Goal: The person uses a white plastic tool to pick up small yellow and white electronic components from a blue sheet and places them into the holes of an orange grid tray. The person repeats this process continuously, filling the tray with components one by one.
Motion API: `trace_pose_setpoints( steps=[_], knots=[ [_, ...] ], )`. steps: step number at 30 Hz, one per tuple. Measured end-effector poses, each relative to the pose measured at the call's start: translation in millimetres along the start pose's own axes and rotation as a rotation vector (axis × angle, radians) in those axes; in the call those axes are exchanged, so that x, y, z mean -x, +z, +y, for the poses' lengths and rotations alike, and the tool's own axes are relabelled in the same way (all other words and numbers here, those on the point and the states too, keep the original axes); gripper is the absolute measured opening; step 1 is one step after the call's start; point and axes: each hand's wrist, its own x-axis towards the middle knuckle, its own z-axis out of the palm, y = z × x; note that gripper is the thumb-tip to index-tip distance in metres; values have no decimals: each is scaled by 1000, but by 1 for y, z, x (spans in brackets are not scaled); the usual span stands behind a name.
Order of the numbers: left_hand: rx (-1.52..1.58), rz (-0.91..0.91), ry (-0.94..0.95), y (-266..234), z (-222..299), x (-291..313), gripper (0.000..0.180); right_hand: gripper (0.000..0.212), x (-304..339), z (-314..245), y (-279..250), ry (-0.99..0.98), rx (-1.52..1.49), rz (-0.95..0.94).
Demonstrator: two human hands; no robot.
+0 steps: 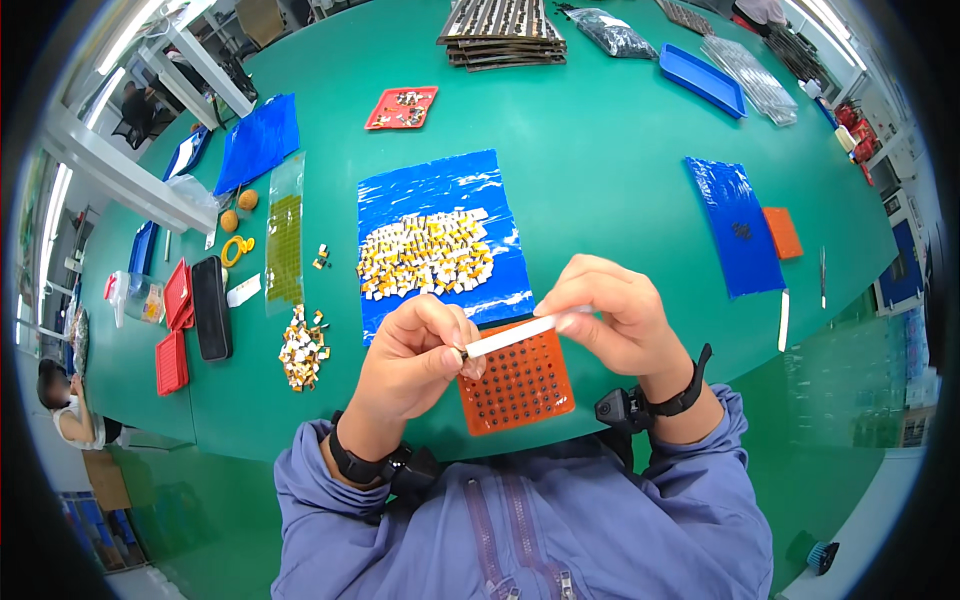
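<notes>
My left hand [410, 355] is closed in a pinch in front of me. Between its thumb and forefinger sits a tiny dark piece [463, 353], mostly hidden by the fingertips. My right hand [622, 318] grips a flat white stick [512, 336], whose far tip reaches the left fingertips at the tiny piece. Below both hands lies an orange tray [485, 425] with rows of small dark round parts or holes; I cannot tell which. Just beyond it, a blue plastic-covered sheet [430, 185] bears a heap of small white-and-yellow pieces [430, 255].
Left of the sheet are a smaller heap [303, 350], a black case [210, 308], red trays [172, 362] and yellow scissors [236, 248]. To the right lie another blue sheet [735, 225], an orange block [782, 233] and tweezers [823, 277]. Stacked trays [503, 35] stand far back.
</notes>
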Motion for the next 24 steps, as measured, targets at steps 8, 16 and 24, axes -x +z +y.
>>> trace_pose_setpoints(
  steps=[8, 16, 24],
  knots=[
    [-35, -18, 5, 0, 1, 0, 9, 14, -1, 0, -1, -35, 32, -20],
    [-85, -16, 6, -2, 2, -1, 11, 11, 0, 0, 1, -42, 9, 16],
    [-196, -8, 13, -1, 4, -1, 11, 8, 2, -1, -7, 121, 27, -122]
  ],
)
